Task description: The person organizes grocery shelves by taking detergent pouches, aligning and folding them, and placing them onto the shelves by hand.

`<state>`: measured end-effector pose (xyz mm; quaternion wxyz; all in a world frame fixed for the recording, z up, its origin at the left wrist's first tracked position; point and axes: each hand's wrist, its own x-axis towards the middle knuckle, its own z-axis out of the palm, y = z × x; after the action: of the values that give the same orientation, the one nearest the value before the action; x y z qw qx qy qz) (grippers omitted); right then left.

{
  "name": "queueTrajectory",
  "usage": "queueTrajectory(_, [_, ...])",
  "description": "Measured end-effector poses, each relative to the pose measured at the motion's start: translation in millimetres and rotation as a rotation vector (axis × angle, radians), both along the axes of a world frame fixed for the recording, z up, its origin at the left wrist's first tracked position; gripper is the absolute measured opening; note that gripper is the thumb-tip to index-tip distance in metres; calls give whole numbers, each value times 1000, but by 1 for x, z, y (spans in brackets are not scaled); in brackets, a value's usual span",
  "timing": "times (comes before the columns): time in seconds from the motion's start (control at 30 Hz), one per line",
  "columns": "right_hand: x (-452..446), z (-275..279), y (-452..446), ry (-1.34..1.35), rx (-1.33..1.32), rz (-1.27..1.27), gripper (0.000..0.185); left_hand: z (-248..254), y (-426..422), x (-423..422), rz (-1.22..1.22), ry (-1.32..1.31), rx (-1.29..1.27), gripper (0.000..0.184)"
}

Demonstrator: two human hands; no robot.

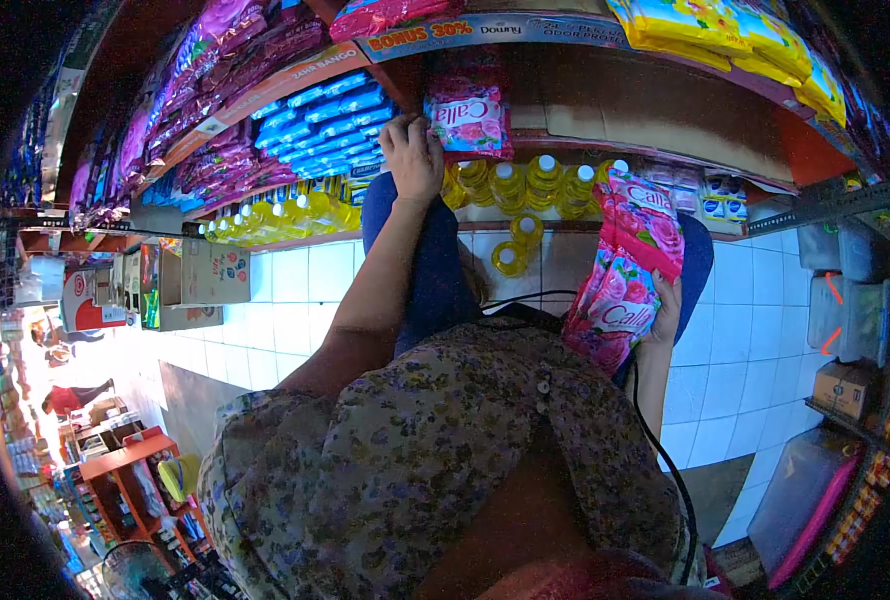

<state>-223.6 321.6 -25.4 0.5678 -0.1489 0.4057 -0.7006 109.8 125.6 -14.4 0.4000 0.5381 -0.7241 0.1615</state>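
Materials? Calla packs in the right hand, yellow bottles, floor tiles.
Calla packs: probably thin printed plastic film, glossy; creases and bright glints.
Yellow bottles: likely smooth, see-through plastic; yellow seems to show through the walls. Glass not ruled out.
Floor tiles: likely glazed ceramic; pale squares with joint lines and a slight sheen.

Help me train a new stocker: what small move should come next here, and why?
Probably raise the pink Calla packets in the right hand toward the shelf stack: they are held low, by the right knee, the stack bears the same Calla name, and the left hand is at its left edge.
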Motion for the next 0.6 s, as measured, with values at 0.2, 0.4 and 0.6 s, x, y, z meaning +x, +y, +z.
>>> queueTrajectory(0.2, [-3,-6,-1,-8,-30,14,40,-1,-2,0,-8,-65,-20,26])
queueTrajectory(0.4, [-3,-7,0,-21,5,-13,37,-3,-2,0,-9,-34,20,26])
queueTrajectory(0.6, [-3,-6,-1,-4,-9,9,36,-2,-1,0,-11,-48,16,27])
